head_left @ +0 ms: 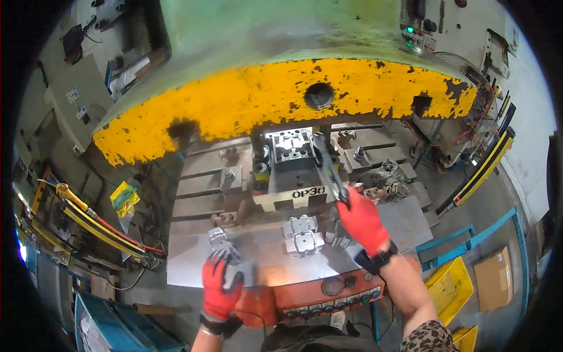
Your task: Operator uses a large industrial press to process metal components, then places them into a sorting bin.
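My left hand [221, 287], in a red glove with grey fingers, is closed on a bent sheet-metal part [220, 239] at the left of the flat metal plate. My red-gloved right hand [363, 222] grips long tongs [333, 176], slightly blurred, that point away from me. Their far end reaches the right side of the press die [291, 169]. On top of the die sits a shiny formed metal part [290, 144]; whether the tongs touch it I cannot tell. Several similar parts [304, 236] stand on the plate between my hands.
The yellow-edged press ram [258, 97] hangs above the die. Bolted clamps [231, 177] flank it on the slotted bed. In front is an orange panel [331, 293] with a row of buttons. Yellow guard posts [481, 167] stand at the sides; a yellow bin [450, 288] is lower right.
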Available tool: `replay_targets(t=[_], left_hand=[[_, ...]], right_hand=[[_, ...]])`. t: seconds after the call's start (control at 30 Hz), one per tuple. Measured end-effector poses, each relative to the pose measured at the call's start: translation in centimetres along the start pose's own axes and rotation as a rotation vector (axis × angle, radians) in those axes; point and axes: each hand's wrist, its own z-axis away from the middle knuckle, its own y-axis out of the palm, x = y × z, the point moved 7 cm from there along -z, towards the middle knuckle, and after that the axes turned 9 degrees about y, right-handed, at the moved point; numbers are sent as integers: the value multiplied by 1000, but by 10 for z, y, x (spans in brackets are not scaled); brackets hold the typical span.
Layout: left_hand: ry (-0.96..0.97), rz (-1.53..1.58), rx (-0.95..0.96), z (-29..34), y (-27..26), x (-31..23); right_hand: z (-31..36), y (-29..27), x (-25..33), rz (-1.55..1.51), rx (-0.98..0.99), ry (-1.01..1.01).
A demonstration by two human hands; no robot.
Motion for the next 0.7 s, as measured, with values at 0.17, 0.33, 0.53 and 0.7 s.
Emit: replay_targets(t=[0.17,0.33,0.53,0.7], left_hand=[[-417,38,-188,97,-32,58],[-1067,553,194,219,36,97],[-717,595,311,222,138,97],[-727,578,293,222,144,101]], right_hand=[[136,-82,-146,-190,-264,334],[305,-100,-349,-272,-517,731],[310,-33,-419,-360,-55,738],[247,-30,-378,-369,220,595]])
